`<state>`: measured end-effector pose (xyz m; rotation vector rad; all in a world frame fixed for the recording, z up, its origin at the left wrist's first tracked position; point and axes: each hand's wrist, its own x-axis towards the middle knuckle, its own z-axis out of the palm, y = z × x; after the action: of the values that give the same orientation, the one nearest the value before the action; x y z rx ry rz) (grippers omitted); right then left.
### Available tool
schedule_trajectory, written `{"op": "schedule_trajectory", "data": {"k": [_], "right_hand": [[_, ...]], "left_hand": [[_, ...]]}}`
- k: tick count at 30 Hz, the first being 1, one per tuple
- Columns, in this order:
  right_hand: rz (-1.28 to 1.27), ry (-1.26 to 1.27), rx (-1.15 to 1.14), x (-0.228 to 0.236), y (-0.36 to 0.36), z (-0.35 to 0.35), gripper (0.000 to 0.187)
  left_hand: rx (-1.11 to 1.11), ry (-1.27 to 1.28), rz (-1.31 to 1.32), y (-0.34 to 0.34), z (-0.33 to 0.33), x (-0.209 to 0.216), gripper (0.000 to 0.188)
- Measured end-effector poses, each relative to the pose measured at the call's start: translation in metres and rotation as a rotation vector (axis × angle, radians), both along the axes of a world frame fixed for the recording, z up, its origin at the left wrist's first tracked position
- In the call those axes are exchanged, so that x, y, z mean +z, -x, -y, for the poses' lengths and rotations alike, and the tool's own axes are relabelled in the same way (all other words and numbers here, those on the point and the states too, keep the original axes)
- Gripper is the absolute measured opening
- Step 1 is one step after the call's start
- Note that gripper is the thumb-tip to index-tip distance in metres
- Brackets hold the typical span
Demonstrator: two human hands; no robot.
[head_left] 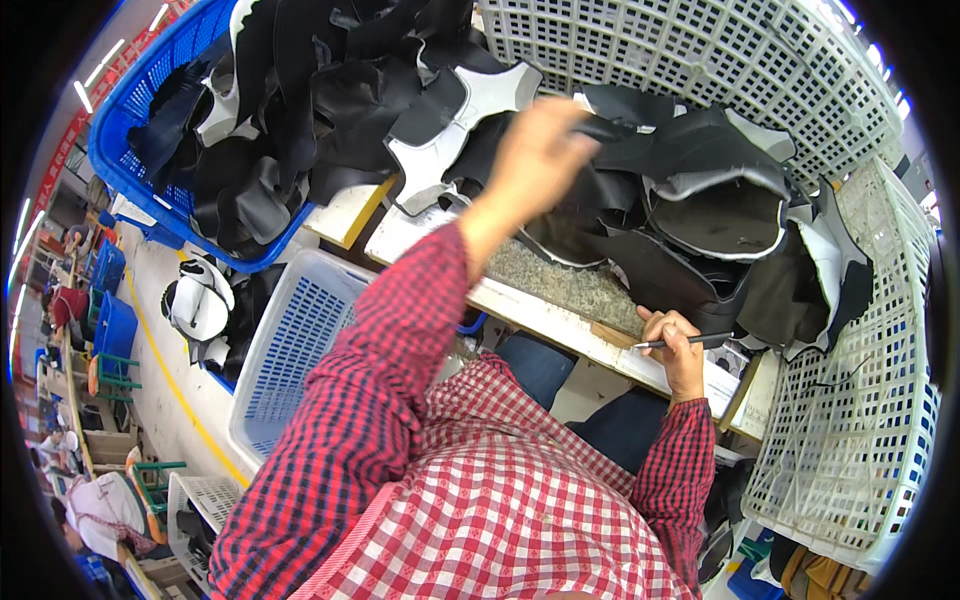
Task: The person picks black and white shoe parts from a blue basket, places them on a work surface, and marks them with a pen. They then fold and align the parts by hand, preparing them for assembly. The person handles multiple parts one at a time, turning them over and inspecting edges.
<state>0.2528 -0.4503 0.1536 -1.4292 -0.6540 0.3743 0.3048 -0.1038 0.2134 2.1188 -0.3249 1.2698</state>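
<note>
My left hand [540, 155] is stretched out over the heaped pieces at the back of the bench, smeared by motion, so its fingers cannot be read. Just left of it lies a cut piece with white lining [462, 125] and black patches. My right hand [676, 345] rests by the bench's front edge, its fingers closed round a slim black pen [712, 340] with a pale tip pointing left. In front of that hand, a curved black leather shoe upper [690, 275] sits on the bench, with an open, light-edged upper [725, 210] behind it.
A blue basket [125, 110] heaped with black pieces stands at the left, above a pale blue-grey crate [300, 340]. White plastic baskets rise at the back [690, 45] and right [835, 450]. The bench's worn front edge [560, 320] runs before my lap.
</note>
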Motion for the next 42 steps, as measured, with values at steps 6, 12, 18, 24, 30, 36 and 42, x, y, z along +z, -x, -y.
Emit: {"op": "schedule_trajectory", "data": {"k": [6, 12, 18, 24, 30, 36, 42], "right_hand": [[-0.058, -0.005, 0.007, -0.008, -0.004, -0.013, 0.037], [0.005, -0.020, 0.047, 0.003, -0.004, -0.043, 0.043], [0.090, -0.229, 0.292, 0.035, -0.014, -0.087, 0.043], [0.139, -0.120, 0.134, 0.035, -0.019, -0.124, 0.053], [0.099, -0.138, 0.163, 0.029, -0.012, -0.100, 0.050], [0.064, -0.137, 0.184, 0.024, 0.006, -0.096, 0.056], [0.053, -0.089, 0.200, 0.022, 0.024, -0.093, 0.054]], "left_hand": [[0.943, 0.383, -0.451, 0.049, -0.204, -0.073, 0.048], [0.064, 0.801, -0.515, 0.048, -0.172, -0.064, 0.025], [0.383, 0.258, -0.344, 0.045, -0.107, -0.041, 0.026], [0.241, 0.398, -0.579, 0.063, -0.149, -0.024, 0.030], [0.585, 0.196, 0.135, 0.109, -0.207, 0.060, 0.016], [0.642, -0.167, 0.293, 0.093, -0.252, 0.130, 0.034], [0.907, -0.051, -0.200, 0.040, -0.316, 0.166, 0.053]]}}
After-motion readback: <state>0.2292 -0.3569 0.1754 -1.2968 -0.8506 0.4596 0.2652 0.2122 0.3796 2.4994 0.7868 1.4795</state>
